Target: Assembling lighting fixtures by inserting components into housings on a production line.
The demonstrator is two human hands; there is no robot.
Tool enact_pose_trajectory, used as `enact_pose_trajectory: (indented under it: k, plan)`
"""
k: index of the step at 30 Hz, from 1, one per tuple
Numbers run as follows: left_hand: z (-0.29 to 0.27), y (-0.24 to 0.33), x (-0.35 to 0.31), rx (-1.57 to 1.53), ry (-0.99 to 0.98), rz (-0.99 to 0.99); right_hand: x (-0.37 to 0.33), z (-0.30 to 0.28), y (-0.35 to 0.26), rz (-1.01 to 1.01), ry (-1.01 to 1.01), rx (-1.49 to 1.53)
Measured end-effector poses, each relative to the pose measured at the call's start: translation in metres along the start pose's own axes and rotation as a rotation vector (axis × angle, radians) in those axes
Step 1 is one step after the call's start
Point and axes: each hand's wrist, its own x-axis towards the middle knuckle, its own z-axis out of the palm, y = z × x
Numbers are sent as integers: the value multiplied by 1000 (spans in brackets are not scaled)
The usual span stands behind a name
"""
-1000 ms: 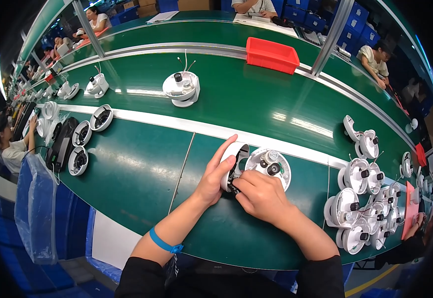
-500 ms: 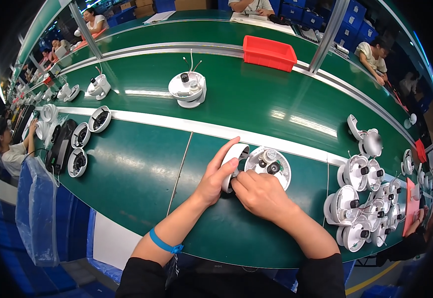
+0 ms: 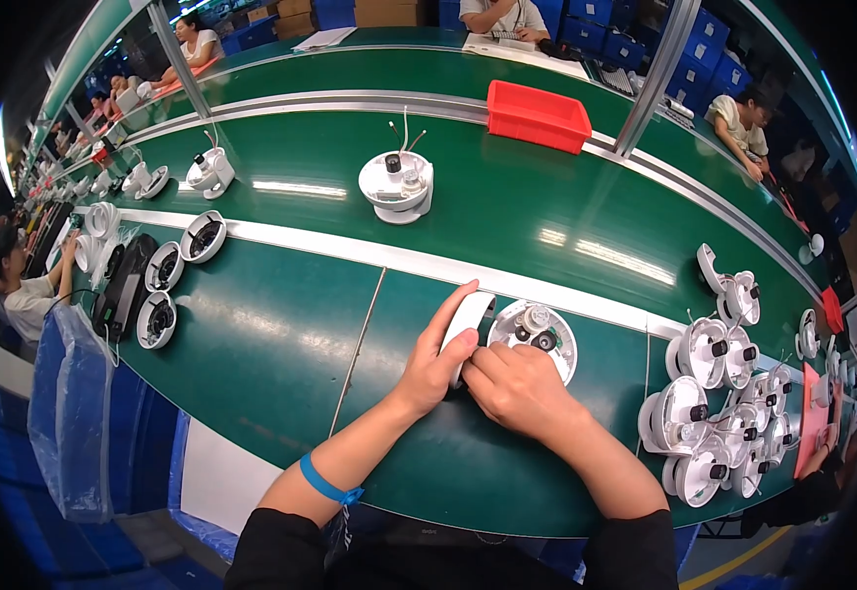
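Observation:
My left hand (image 3: 428, 372) holds a white round cover (image 3: 467, 321) on edge, thumb on the near side and fingers behind it. My right hand (image 3: 521, 387) is closed, its fingertips tucked against the cover's inner side; what they pinch is hidden. Just beyond that hand, a white round camera base (image 3: 566, 346) rests on the green bench. A black lens and a clear round part show inside it.
A white camera assembly (image 3: 396, 189) with upright wires stands on the green belt, before a red bin (image 3: 539, 116). Several assemblies (image 3: 680, 405) crowd the bench's right side. White covers with black insides (image 3: 157, 320) lie at left, beside a co-worker (image 3: 30, 300).
The cover has turned more edge-on, hiding its dark inside. On the belt, the camera assemblies have shifted right. My right hand stays at the cover.

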Motion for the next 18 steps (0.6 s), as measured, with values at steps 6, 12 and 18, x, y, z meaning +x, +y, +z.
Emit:
enact_pose_trajectory:
  k: [6,12,18]
  plan:
    - [-6,4,11,-423,276,-209,6,-36,-5,480,162,22]
    - [-33,-17,19,-419,464,-216,-7,-43,36,890,-182,1504]
    - [-33,-11,10,130,349,-227,16,-37,51,1051,219,1299]
